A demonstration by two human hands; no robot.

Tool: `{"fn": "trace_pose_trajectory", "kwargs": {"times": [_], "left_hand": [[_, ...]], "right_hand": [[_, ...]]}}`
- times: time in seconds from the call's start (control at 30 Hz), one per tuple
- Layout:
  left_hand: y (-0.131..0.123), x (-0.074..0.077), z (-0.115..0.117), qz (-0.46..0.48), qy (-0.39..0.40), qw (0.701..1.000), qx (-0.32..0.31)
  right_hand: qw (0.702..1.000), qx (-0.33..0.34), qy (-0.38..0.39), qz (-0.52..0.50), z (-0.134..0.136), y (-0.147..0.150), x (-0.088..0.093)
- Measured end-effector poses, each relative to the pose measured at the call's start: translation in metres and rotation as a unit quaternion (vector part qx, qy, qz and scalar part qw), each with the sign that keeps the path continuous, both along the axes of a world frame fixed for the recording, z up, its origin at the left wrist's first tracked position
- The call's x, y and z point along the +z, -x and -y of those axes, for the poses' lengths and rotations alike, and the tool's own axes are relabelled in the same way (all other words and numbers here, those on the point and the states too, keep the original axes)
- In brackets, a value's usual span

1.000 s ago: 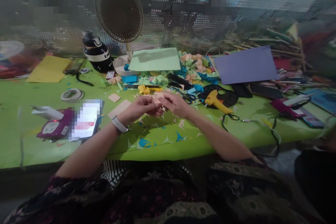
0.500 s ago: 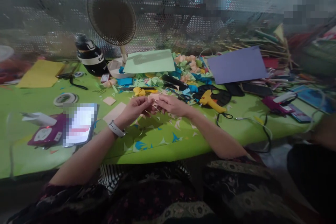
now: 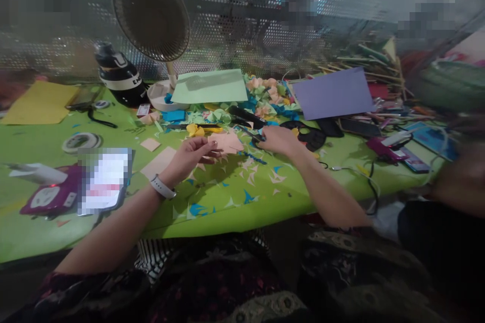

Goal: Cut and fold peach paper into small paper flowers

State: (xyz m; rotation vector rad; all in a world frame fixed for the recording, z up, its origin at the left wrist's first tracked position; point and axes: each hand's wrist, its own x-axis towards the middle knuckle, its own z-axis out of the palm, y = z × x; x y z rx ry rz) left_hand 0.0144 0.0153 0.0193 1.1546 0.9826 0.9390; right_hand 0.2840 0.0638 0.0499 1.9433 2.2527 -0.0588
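My left hand [image 3: 197, 153] pinches a piece of peach paper [image 3: 227, 142] between thumb and fingers, just above the table. The paper looks layered, with a cut edge. To its right, my right hand [image 3: 279, 140] is lowered to the table with its fingers curled. At its fingertips lies a dark slim tool [image 3: 249, 132]; its kind is not clear, and the fingers partly hide it. Under and in front of the hands lie scattered paper offcuts [image 3: 248, 197] in blue, peach and pale green. A peach square [image 3: 150, 144] and a larger peach sheet [image 3: 161, 161] lie left of my left hand.
Behind the hands are a pile of folded paper pieces [image 3: 271, 92], a pale green sheet [image 3: 210, 86] and a purple sheet [image 3: 333, 93]. A fan [image 3: 151, 15] and a black bottle [image 3: 119, 78] stand back left. A phone [image 3: 104, 181] and a tape roll [image 3: 81, 143] lie left.
My right hand has let go of the peach paper and moved right to the dark tool. The left hand keeps the paper, now more visible. The view has shifted slightly right.
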Motion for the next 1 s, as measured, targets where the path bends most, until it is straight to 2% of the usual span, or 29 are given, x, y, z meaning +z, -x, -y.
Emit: {"fn": "trace_pose_trajectory", "kwargs": {"times": [0.13,0.4,0.5,0.57,0.63,0.7,0.77,0.87,1.0], "left_hand": [[-0.001,-0.002,-0.001,0.022,0.009,1.000,0.005],[0.000,-0.005,-0.001,0.031,0.009,0.999,-0.004],[0.000,-0.006,-0.002,0.026,0.027,0.999,-0.001],[-0.001,-0.006,-0.002,0.036,0.041,0.999,0.004],[-0.002,-0.003,-0.001,0.054,0.049,0.997,0.012],[-0.003,0.000,0.001,0.076,0.055,0.995,0.020],[-0.004,0.003,0.002,0.100,0.061,0.993,0.027],[-0.003,0.005,0.002,0.116,0.057,0.991,0.042],[0.000,0.003,0.000,0.124,0.037,0.989,0.072]], "right_hand": [[0.999,0.002,0.028,0.026,-0.003,0.001,-0.008],[0.997,0.005,0.071,0.020,-0.012,-0.001,0.000],[0.995,0.003,0.096,-0.035,-0.012,-0.010,0.002],[0.987,-0.032,0.101,-0.121,-0.010,-0.014,0.004],[0.960,-0.075,0.097,-0.252,-0.006,-0.016,0.007],[0.911,-0.097,0.109,-0.386,-0.001,-0.014,0.009],[0.868,-0.093,0.131,-0.470,0.005,-0.009,0.011],[0.835,-0.054,0.181,-0.517,0.013,-0.002,0.012],[0.809,-0.003,0.240,-0.537,0.024,0.004,0.014]]}}
